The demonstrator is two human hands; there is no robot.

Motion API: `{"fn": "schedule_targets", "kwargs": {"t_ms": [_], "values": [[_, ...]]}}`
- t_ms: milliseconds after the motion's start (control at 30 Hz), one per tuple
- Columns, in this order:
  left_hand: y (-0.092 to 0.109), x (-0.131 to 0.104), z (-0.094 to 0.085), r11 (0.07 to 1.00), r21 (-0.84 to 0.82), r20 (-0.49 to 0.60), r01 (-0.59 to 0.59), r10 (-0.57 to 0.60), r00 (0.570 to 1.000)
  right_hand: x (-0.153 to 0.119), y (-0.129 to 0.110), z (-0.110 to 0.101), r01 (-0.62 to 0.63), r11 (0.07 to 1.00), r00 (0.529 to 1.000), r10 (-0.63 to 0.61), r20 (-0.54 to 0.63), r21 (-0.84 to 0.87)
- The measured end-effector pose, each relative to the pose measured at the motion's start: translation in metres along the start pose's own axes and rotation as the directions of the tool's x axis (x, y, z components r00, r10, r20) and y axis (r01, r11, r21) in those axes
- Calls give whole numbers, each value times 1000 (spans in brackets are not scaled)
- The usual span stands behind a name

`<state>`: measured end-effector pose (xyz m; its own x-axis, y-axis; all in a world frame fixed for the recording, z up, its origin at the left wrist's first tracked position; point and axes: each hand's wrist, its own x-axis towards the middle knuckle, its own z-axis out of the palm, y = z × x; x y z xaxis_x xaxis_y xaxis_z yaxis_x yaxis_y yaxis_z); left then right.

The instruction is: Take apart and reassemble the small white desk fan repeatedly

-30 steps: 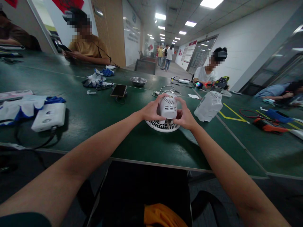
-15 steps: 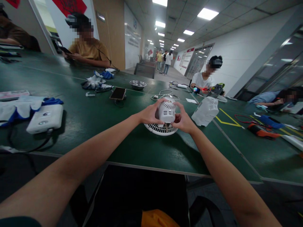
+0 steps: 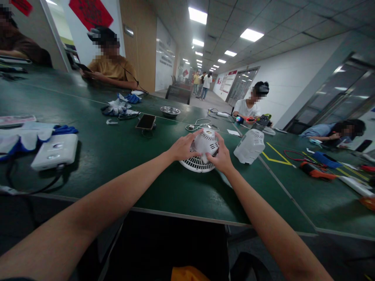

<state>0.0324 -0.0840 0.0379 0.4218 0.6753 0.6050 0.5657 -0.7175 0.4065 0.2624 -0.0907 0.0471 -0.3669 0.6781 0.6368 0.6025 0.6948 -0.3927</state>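
Observation:
A white slotted motor housing sits on top of a round white fan grille, which rests face down on the green table. My left hand is wrapped round the left side of the housing, and my right hand grips its right side, thumb at the front. To the right of my right hand stands a white plastic casing. The underside of the housing is hidden by my thumbs.
Behind the fan lie a white cable and a metal bowl. A phone, gloves and a white power bank are leftward. Rightward is an orange-black tool. Several people sit around the table.
The housing has turned, so its slots now face more to the right. My right hand has moved in front of its right side. The whole view has shifted slightly.

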Motion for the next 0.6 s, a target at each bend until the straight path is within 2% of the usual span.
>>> {"fn": "schedule_targets", "kwargs": {"t_ms": [67, 133, 233, 367, 433, 467, 533, 600], "values": [[-4, 0, 0, 999, 20, -19, 44, -44, 999, 0, 7, 2, -33, 999, 999, 34, -15, 10], [-12, -1, 1, 988, 35, -69, 152, -149, 986, -2, 13, 2, -75, 997, 997, 76, -18, 24], [-30, -4, 3, 926, -14, -147, 376, -374, 916, -4, 15, 3, -96, 995, 995, 96, -9, 33], [-47, -8, 2, 819, -136, -144, 558, -573, 807, -4, 14, 1, -133, 991, 990, 134, -35, 18], [-48, -8, -1, 797, -211, -154, 566, -599, 786, -1, 16, 0, -186, 982, 981, 187, -46, 39], [-47, -8, -3, 800, -264, -162, 539, -588, 793, 1, 18, 0, -217, 974, 973, 221, -61, 68], [-42, -7, -6, 817, -379, -204, 435, -533, 821, 3, 22, 1, -265, 949, 952, 286, -110, 174], [-37, -4, -8, 827, -463, -269, 319, -473, 839, 4, 26, 3, -246, 920, 943, 300, -143, 304]]}}
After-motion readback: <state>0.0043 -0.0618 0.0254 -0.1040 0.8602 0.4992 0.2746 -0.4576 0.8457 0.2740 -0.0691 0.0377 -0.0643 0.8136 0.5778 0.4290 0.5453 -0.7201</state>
